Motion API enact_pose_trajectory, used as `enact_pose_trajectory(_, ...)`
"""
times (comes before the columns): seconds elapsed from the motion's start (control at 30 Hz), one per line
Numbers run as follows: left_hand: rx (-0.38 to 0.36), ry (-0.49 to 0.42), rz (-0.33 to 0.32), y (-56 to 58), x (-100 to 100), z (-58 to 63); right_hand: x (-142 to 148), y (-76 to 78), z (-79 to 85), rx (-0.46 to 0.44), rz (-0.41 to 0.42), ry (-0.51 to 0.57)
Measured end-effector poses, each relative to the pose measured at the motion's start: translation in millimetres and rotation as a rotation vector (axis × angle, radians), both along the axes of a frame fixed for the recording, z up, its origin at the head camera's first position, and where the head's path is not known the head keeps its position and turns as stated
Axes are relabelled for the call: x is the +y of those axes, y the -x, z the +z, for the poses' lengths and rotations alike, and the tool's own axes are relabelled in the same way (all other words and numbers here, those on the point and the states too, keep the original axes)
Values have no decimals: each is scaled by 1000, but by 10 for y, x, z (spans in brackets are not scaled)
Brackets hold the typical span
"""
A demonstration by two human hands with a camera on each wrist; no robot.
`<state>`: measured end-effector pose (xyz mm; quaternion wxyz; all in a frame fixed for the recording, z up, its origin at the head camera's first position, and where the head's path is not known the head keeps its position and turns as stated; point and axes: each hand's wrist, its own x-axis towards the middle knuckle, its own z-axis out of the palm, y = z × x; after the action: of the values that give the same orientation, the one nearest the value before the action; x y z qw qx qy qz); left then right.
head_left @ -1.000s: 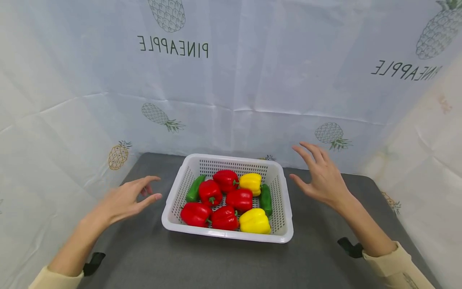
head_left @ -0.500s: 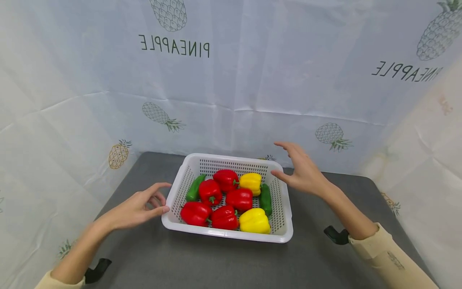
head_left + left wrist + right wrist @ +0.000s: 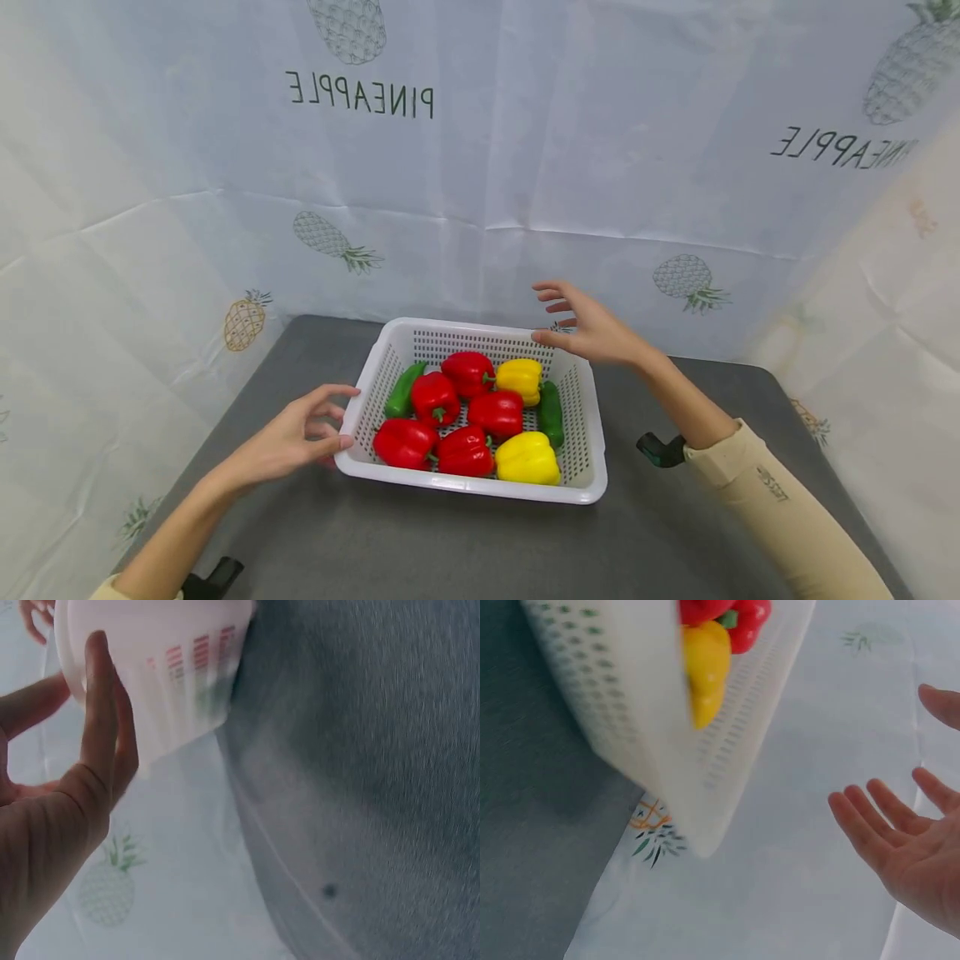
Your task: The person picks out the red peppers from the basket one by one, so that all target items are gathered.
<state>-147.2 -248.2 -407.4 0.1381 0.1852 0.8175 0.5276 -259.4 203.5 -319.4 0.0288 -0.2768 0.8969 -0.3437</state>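
A white plastic basket (image 3: 472, 486) with perforated walls holds several red bell peppers (image 3: 495, 414) and two yellow bell peppers (image 3: 528, 458). A green chili pepper (image 3: 405, 390) lies along its left wall, and a dark green, cucumber-like vegetable (image 3: 551, 415) along its right. The left hand (image 3: 288, 433) is at the basket's left rim, thumb and fingers spread, fingertips right at the edge. Beyond the far right rim hovers the right hand (image 3: 596, 329), fingers loosely bent and nothing between them. In the right wrist view the right hand (image 3: 907, 840) shows apart from the basket.
The basket stands on a dark grey table (image 3: 450, 550). White cloth (image 3: 487, 167) printed with pineapples hangs behind the table and along both sides. Black wrist mounts (image 3: 663, 450) stick out below the forearms.
The left hand has moved right to the basket's left rim. The right hand has travelled left from beside the basket to its far right rim. The basket and vegetables have stayed put.
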Motion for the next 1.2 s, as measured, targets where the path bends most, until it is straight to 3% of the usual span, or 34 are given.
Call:
enact_pose_trajectory(0.3, -65, -22, 109, -78, 77, -29, -228, 221, 90, -127, 131, 9)
enact_pose_trajectory(0.7, -108, -25, 183, -118, 126, -51, -539, 529, -25, -385, 259, -87)
enact_pose_trajectory(1.2, -109, -69, 189, -130, 97, -113, -735, 690, -215, -703, 259, -100)
